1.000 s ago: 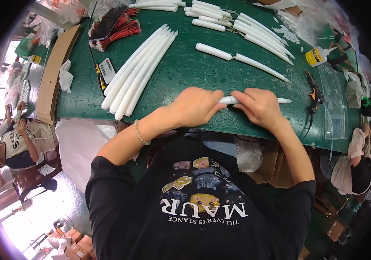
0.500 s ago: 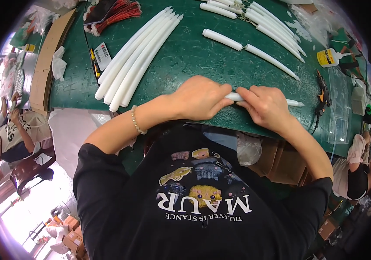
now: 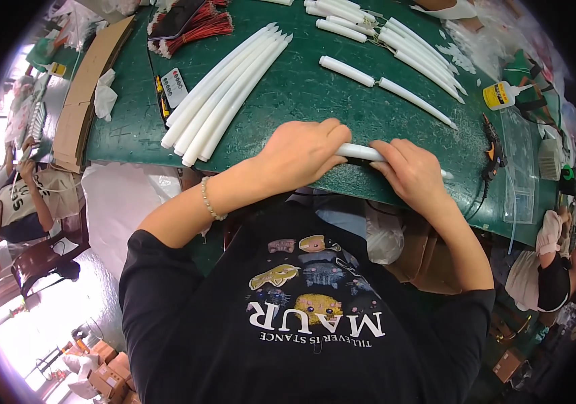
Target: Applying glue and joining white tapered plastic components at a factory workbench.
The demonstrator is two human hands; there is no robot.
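A white taper candle (image 3: 361,152) lies crosswise between my hands, just above the near edge of the table. My left hand (image 3: 307,151) is closed round its left part, hiding that end. Around its right part my right hand (image 3: 412,168) is closed, with a little of the white tip showing past the fingers. Farther up, a two-part white candle (image 3: 416,102) lies with a small gap at its middle, where a bit of wire seems to show. To the left rests a bundle of long white candles (image 3: 227,94), tips pointing away from me.
More two-part candles (image 3: 426,57) lie at the far right. A glue bottle (image 3: 500,95) and a glue gun (image 3: 493,155) are along the right side. Red wires (image 3: 200,34), a remote control (image 3: 175,87) and a yellow cutter (image 3: 161,97) lie left. People sit at both sides.
My hands are slightly farther apart, so more of the candle shows between them. Less of its tip sticks out past my right hand. The whole view has shifted a little.
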